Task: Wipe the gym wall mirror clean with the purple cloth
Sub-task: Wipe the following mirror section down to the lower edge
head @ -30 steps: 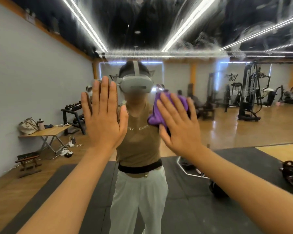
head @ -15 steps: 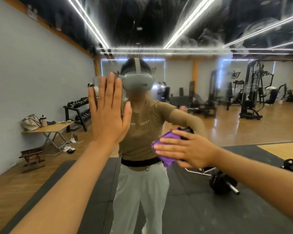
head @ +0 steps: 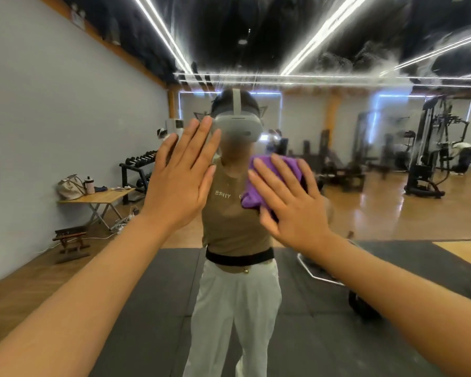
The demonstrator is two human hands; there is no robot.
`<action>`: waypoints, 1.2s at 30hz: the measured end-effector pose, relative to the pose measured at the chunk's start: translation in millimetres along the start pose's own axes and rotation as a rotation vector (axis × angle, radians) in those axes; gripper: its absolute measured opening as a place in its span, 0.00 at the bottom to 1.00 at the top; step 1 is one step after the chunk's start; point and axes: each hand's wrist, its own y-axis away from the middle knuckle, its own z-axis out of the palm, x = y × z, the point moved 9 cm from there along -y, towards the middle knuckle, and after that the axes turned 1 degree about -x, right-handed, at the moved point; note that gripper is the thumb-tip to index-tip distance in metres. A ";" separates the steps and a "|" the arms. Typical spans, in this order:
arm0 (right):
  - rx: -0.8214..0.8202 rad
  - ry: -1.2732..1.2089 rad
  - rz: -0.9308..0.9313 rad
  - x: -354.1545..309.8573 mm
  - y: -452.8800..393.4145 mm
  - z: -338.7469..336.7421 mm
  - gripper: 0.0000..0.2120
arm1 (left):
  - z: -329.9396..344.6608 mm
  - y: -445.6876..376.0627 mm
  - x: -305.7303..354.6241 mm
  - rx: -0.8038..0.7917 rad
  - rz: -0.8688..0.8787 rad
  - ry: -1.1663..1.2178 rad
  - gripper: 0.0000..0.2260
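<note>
Purple cloth [head: 273, 170] is pressed to the gym wall mirror [head: 370, 210] under the straight, spread fingers of the right hand [head: 294, 210], the left hand [head: 180, 186] flat and empty on the glass beside it, while hazy smears [head: 365, 57] higher up suggest much wiping remains.

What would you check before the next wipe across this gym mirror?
1. Purple cloth under the right hand, pressed to the mirror by straight fingers: ok.
2. Cloth spread flat: it looks bunched: not ok.
3. Left hand open, palm toward the glass, holding nothing: ok.
4. Upper glass clean: cloudy smears show at the upper right: not ok.
5. Cloth damp enough: cannot tell.
6. Left palm leaving prints: cannot tell.
</note>
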 end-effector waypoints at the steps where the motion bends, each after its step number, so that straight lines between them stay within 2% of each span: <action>1: -0.048 -0.008 -0.099 -18.7 19.4 6.7 0.26 | -0.7 -0.2 -1.2 -0.007 0.017 -0.014 0.25; 3: -0.129 -0.006 -0.236 -44.8 54.4 17.7 0.28 | -1.8 -0.1 -2.3 -0.026 0.042 -0.032 0.25; 6: -0.195 0.014 -0.348 -55.9 76.0 25.2 0.30 | -2.0 1.4 -3.1 -0.046 0.059 -0.051 0.25; 10: -0.280 -0.021 -0.567 -48.9 64.2 27.0 0.31 | -1.5 1.5 -4.0 -0.060 0.067 -0.083 0.25; 12: -0.279 -0.031 -0.609 -35.2 42.2 20.5 0.30 | -2.7 1.1 -3.5 -0.057 0.068 -0.073 0.25; 14: -0.224 -0.013 -0.508 -10.9 4.9 7.8 0.29 | -3.3 2.3 -3.5 -0.055 0.066 -0.063 0.25; 19: -0.023 0.054 -0.038 43.7 -74.6 -16.4 0.27 | -3.1 1.4 -5.6 -0.068 0.088 -0.092 0.25; 22: 0.066 0.030 0.222 42.7 -75.9 -14.6 0.29 | -7.2 1.1 -12.2 -0.088 0.164 -0.139 0.25; 24: 0.096 0.015 0.278 23.4 -62.6 -8.9 0.28 | -9.7 3.4 -18.4 -0.091 0.201 -0.162 0.25; 26: 0.060 0.002 0.151 -12.8 -39.8 2.4 0.28 | -10.3 3.5 -22.7 -0.095 0.245 -0.157 0.25; 30: -0.122 -0.021 -0.244 -83.2 30.2 28.2 0.31 | -9.9 0.7 -31.0 -0.063 0.366 -0.185 0.25; 33: -0.209 0.009 -0.401 -95.5 57.4 38.3 0.32 | -7.1 0.4 -36.3 -0.052 0.425 -0.203 0.24; 36: -0.253 -0.049 -0.524 -90.9 43.4 37.8 0.32 | -6.9 -1.1 -37.2 -0.029 0.449 -0.172 0.23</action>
